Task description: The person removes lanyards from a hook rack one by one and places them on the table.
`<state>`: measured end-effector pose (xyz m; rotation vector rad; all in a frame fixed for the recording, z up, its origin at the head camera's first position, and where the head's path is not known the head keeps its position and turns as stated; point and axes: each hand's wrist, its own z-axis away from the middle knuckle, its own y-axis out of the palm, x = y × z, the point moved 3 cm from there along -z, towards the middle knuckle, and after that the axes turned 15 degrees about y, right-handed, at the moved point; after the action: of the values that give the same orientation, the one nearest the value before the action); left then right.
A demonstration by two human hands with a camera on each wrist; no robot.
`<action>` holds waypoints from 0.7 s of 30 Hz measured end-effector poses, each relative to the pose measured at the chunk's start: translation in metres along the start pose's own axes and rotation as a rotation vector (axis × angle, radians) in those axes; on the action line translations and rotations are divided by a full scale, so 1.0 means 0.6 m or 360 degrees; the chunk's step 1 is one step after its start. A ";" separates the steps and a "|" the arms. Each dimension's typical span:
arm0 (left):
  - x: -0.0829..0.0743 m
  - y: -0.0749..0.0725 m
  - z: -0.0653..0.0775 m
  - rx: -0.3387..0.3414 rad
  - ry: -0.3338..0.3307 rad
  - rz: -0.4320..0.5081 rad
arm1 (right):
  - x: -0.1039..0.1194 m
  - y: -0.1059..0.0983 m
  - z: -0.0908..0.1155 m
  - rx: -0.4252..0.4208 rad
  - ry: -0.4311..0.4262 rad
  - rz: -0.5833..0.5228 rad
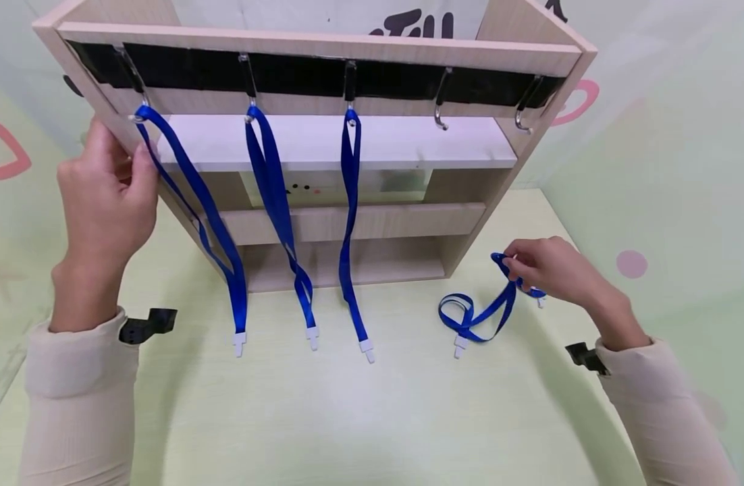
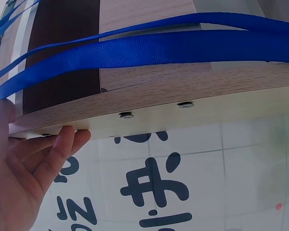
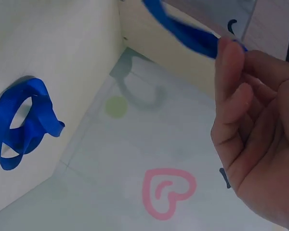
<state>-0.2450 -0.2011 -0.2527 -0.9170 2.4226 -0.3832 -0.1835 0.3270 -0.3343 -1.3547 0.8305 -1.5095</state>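
My left hand [image 1: 107,196] grips the left side panel of a wooden shelf [image 1: 387,223], thumb at the front edge and fingers along the outer face. My right hand [image 1: 551,270] pinches the strap of a blue lanyard [image 3: 192,38] between thumb and fingertips. This strap hangs in a loop to the right of the shelf, its white clip [image 1: 460,343] low near the table. Another blue lanyard [image 3: 24,130] lies bunched on the table, partly hidden behind my right hand in the head view. Three blue lanyards, left [image 1: 239,304], second [image 1: 273,179] and third [image 1: 350,175], hang from hooks on the shelf.
A black strip [image 1: 305,74] along the shelf's top front carries several metal hooks. The fourth hook [image 1: 440,108] and the rightmost hook [image 1: 524,108] hold nothing. Pale green table [image 1: 348,418] spreads in front; a printed wall [image 1: 651,169] stands close at the right.
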 end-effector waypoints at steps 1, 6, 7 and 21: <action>-0.001 0.000 0.000 0.0002 0.0000 0.0001 | 0.002 0.005 -0.003 -0.0036 0.0002 0.0042; -0.005 0.001 -0.002 0.0000 0.0000 0.0004 | 0.019 0.042 -0.011 -0.0103 -0.0156 0.0103; -0.005 0.001 -0.002 0.0001 -0.0001 0.0002 | 0.023 0.053 -0.011 -0.0094 -0.0207 0.0112; 0.007 -0.002 0.001 -0.0010 0.0060 -0.0002 | 0.025 0.173 0.018 0.0103 -0.0638 0.0564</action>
<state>-0.2466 -0.2046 -0.2544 -0.9220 2.4586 -0.3968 -0.1526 0.2769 -0.4220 -1.3211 0.7117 -0.9432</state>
